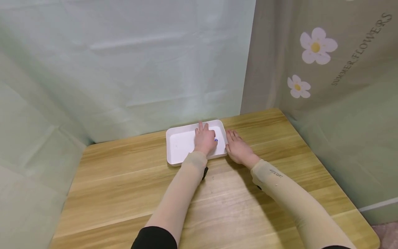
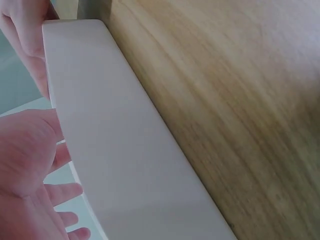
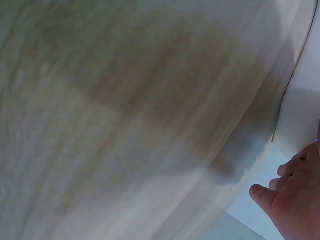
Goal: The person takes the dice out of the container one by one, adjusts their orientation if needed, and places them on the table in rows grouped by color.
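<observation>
A white rectangular tray lies near the back edge of the table. My left hand reaches into it, thumb and index finger pinching a small blue thing; its kind cannot be made out. The other fingers spread toward the tray's far wall. In the left wrist view, the tray's near wall hides part of that left hand. Fingers fairly straight, my right hand rests against the outside of the tray's right end. The right wrist view catches this right hand beside the tray's wall.
The wooden table extends to both sides and in front of the tray. Pale curtains hang close behind and at the left; a flowered curtain hangs along the right edge.
</observation>
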The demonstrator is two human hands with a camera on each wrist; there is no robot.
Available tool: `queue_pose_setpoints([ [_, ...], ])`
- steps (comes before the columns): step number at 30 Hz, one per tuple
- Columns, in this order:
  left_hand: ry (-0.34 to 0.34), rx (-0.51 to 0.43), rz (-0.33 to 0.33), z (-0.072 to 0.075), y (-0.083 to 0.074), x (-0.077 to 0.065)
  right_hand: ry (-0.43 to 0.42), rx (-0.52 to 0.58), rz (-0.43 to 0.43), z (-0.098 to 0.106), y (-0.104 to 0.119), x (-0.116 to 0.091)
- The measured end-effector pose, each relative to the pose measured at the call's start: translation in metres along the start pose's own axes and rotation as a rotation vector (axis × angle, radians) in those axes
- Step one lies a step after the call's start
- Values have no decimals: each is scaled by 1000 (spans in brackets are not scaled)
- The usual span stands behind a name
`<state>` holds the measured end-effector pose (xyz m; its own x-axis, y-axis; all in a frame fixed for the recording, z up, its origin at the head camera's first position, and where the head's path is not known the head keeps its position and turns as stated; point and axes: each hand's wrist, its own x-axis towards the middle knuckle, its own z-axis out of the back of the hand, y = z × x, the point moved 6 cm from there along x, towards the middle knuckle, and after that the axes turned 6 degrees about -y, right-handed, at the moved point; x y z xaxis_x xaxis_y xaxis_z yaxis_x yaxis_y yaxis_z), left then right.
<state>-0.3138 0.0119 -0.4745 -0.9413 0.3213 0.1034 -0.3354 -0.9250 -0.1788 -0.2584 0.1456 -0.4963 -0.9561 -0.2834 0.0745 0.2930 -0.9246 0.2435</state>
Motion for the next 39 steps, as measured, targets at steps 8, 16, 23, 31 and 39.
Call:
queue_pose_setpoints([
  [8,-6,44,3,1,-5,-2,4,1,1,1,2,-1],
  [16,-15,62,-17,0,-8,-1,6,13,-12,0,3,-2],
  [23,1,85,-11,-2,-7,-1,7,24,-16,0,4,-1],
  [31,67,75,13,-10,-5,6,0,19,-19,1,3,1],
  [39,41,63,-11,-9,-7,5,-2,13,-29,-1,1,0],
])
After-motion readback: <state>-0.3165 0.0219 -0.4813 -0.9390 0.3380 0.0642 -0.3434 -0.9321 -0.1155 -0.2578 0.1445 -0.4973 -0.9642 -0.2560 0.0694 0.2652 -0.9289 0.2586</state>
